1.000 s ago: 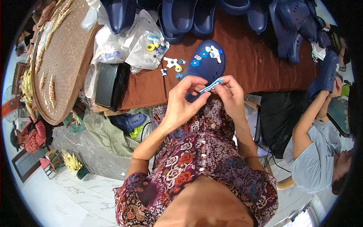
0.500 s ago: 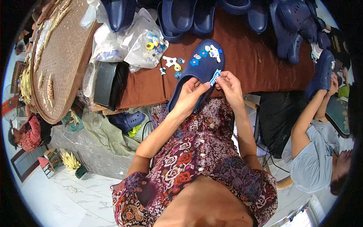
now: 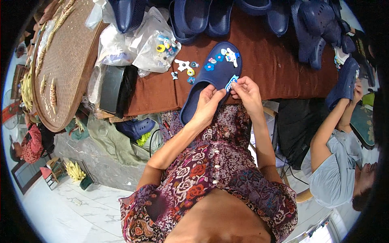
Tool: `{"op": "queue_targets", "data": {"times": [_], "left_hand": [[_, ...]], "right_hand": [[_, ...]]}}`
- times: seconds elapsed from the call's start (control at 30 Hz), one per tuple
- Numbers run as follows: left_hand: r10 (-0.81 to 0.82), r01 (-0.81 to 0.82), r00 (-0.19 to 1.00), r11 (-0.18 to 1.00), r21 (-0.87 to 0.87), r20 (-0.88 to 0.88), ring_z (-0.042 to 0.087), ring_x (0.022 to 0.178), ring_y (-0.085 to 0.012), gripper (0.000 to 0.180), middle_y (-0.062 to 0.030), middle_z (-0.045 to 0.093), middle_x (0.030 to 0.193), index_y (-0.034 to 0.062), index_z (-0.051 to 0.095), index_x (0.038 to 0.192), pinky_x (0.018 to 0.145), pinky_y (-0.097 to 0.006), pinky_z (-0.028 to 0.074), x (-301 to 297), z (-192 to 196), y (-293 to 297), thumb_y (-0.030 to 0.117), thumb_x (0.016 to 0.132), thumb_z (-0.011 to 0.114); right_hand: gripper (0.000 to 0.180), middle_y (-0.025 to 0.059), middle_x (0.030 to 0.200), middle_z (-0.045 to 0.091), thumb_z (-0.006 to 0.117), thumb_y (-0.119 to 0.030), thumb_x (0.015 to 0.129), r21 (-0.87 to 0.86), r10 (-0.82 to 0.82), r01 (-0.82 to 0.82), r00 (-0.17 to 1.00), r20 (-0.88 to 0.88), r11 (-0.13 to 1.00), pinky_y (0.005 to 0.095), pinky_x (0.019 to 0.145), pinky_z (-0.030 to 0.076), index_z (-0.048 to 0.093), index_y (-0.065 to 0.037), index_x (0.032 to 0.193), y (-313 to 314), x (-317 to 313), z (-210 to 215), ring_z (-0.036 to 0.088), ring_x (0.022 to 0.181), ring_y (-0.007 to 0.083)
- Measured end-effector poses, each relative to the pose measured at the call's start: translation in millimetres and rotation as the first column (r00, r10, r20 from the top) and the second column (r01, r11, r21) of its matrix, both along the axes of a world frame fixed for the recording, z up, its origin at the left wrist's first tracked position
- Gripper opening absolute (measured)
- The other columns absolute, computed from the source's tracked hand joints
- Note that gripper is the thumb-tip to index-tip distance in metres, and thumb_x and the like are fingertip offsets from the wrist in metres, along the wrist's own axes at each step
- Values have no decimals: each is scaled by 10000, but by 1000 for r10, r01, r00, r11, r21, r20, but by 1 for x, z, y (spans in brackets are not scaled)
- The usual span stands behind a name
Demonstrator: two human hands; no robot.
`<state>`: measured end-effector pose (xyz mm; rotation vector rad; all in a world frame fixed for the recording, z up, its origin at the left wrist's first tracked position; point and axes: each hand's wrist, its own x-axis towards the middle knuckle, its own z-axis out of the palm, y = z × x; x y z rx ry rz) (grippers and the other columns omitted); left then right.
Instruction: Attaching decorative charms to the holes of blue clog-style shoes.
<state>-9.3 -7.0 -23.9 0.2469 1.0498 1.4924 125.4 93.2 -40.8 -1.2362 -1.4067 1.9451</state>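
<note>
Slipper [image 3: 210,77]: navy, on the brown table [image 3: 275,69], charms on its toe.
Left hand [image 3: 207,106]: grips the slipper's side.
Right hand [image 3: 247,91]: pinches a blue charm [image 3: 231,83] at the slipper's 4 o'clock edge.

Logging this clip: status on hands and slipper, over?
Left hand grips navy slipper. Right hand pinches blue charm at its edge. Loose charms alongside, nothing blocking.

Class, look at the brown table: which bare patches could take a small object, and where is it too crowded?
Bare brown cloth lies right of the navy slipper, up to the dark shoe pile. Another patch lies between the black box and the slipper. Crowded: the loose charms and plastic bags, and the far edge lined with shoes.
</note>
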Motion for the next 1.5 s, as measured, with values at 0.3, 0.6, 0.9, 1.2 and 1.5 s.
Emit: {"op": "queue_targets", "data": {"times": [0.3, 0.6, 0.9, 1.2, 1.5], "left_hand": [[43, -44, 999, 999, 27, 5, 567, 1067, -91, 332, -58, 619, 1194, -32, 516, 1263, 959, -246, 426, 7, -7, 0, 62, 946, 550], [68, -73, 995, 996, 55, 79, 570, 1105, -110, 352, -69, 612, 1222, -31, 504, 1279, 999, -262, 421, 5, -8, 1, 73, 948, 562], [115, -121, 972, 993, 17, 205, 568, 1147, -158, 414, -85, 588, 1275, -31, 477, 1317, 1021, -318, 426, -11, 5, 6, 163, 964, 574], [162, -176, 922, 984, 10, 352, 554, 1211, -216, 421, -107, 565, 1319, 36, 462, 1336, 1035, -404, 464, -17, 1, 15, 230, 972, 543], [202, -192, 883, 979, -66, 423, 562, 1194, -229, 350, -80, 609, 1261, 62, 535, 1253, 1046, -410, 433, -18, -2, 11, 211, 940, 586]], "right_hand": [[134, -1, 817, 653, 695, -180, 918, -99, -16, 13, 999, -32, 995, 178, 616, 484, 609, -77, 905, 4, 1, -7, 601, 716, 43], [161, -20, 799, 628, 719, -159, 900, -34, -73, 70, 990, -123, 997, 185, 650, 451, 597, -69, 952, -2, -5, -15, 576, 728, 44], [256, 17, 997, 589, 670, -121, 929, 477, -171, 165, 985, -32, 863, 209, 728, 469, 618, -46, 1168, 42, -19, -5, 566, 871, 84], [228, 104, 1099, 592, 757, -140, 819, 774, -95, -19, 990, 103, 633, 348, 868, 481, 689, -75, 1027, 62, -40, -1, 595, 1046, 251], [226, 150, 1137, 566, 714, -195, 856, 820, -132, -44, 981, 144, 570, 404, 934, 446, 657, -73, 1038, 54, -40, -2, 558, 1097, 332]]}}
